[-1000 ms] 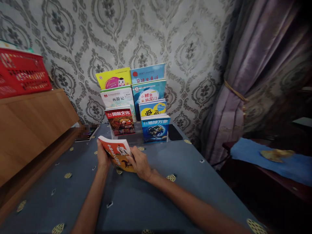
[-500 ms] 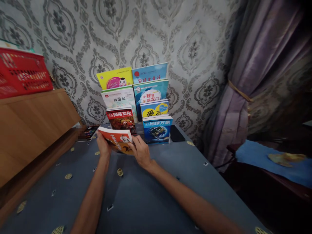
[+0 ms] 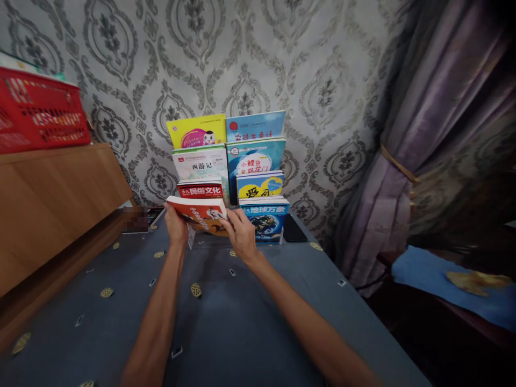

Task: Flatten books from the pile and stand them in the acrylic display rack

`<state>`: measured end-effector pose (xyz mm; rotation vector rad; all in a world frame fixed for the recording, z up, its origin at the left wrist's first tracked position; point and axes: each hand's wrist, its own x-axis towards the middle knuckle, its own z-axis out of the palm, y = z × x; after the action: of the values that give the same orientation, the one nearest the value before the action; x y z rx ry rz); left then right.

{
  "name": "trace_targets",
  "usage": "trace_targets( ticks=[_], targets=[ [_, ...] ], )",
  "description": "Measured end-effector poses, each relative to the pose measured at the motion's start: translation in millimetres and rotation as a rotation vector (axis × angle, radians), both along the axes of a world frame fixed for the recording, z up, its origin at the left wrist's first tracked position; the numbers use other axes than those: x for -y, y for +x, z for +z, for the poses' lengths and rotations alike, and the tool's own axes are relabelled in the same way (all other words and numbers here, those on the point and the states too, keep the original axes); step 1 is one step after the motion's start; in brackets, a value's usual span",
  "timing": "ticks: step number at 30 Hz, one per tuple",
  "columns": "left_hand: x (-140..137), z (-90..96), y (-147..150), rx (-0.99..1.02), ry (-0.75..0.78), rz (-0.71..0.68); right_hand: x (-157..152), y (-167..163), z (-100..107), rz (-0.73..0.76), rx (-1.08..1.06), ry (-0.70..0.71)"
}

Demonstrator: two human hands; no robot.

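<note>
Between both hands, left hand (image 3: pixel 176 226) and right hand (image 3: pixel 243 236) grasp the orange book (image 3: pixel 201 214) by its edges.

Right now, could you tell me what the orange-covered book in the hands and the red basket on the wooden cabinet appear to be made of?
The orange-covered book looks like a paperback with a glossy printed card cover; it flexes slightly between the left hand and the right hand. The red basket appears to be moulded plastic, judging by its even lattice walls. The wooden cabinet looks like smooth veneer or laminate.
</note>
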<state>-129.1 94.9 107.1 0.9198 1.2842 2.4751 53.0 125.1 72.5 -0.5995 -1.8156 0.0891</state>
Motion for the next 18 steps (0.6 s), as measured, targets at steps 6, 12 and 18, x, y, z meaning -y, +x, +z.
trace_targets(
  ticks=[6, 12, 18],
  targets=[
    [-10.8, -5.5, -0.9, -0.076, 0.11, -0.052, -5.2, 0.3, -6.9, 0.004, 0.001, 0.002],
    [-16.0, -6.5, -8.6, -0.077, 0.15, -0.111, -6.5, -7.7, -16.9, 0.022, 0.021, 0.002],
    [-10.7, -8.3, -23.3, -0.182, 0.086, -0.064, -4.7, -8.4, -10.6, -0.006, 0.047, -0.033]
  ],
)
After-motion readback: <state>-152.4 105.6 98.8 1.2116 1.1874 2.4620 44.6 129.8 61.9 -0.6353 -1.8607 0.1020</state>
